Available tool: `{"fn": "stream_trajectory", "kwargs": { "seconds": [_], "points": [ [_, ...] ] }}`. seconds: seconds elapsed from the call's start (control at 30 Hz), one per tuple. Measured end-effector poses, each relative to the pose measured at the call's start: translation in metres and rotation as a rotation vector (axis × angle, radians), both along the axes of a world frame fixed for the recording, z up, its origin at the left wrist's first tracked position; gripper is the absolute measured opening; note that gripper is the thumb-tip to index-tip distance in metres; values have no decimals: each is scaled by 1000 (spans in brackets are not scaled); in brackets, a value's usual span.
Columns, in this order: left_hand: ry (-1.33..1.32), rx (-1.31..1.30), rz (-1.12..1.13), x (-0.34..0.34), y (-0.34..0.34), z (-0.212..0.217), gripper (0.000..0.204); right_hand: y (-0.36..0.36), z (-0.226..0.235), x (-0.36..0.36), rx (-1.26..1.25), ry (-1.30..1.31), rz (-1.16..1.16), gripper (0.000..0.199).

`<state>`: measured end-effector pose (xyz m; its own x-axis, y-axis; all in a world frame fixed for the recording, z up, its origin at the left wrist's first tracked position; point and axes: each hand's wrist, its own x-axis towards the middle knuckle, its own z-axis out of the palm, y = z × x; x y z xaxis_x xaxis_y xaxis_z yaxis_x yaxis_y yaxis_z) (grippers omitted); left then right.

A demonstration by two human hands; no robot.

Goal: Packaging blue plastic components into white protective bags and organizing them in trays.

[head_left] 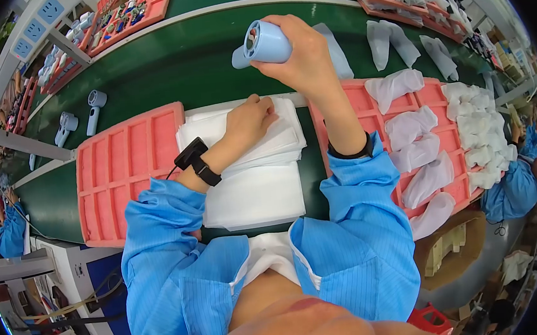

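Observation:
My right hand (300, 53) is raised over the green bench, its fingers wrapped round a light blue handheld device (270, 43). The device has a round hollow barrel whose open end faces left, with darker parts inside, and a short rounded piece sticks out beside it. Below and to the left, my left hand (250, 123) rests on a pile of thin white sleeves (252, 194). Its fingers are curled in at the pile's upper part; whether a sleeve is pinched in them is hidden.
A pink divided tray (130, 173) lies to the left of the pile. Another pink tray (375, 104) at right bears several white-wrapped items (428, 179). More light blue devices (93, 112) lie on the green bench (165, 81) at far left; filled trays stand along the back.

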<state>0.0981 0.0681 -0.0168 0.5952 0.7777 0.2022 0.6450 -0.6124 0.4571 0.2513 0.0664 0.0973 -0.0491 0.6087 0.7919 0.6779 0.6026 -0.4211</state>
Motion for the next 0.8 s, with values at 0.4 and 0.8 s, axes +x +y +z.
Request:
{"fn": "stream_trajectory", "kwargs": {
  "seconds": [0.4, 0.8],
  "points": [
    [-859, -485, -62, -58, 27, 60, 13, -29, 32, 33, -366, 302, 251, 53],
    [-1367, -472, 75, -70, 19, 89, 14, -17, 9, -20, -64, 57, 278, 60]
  ]
}}
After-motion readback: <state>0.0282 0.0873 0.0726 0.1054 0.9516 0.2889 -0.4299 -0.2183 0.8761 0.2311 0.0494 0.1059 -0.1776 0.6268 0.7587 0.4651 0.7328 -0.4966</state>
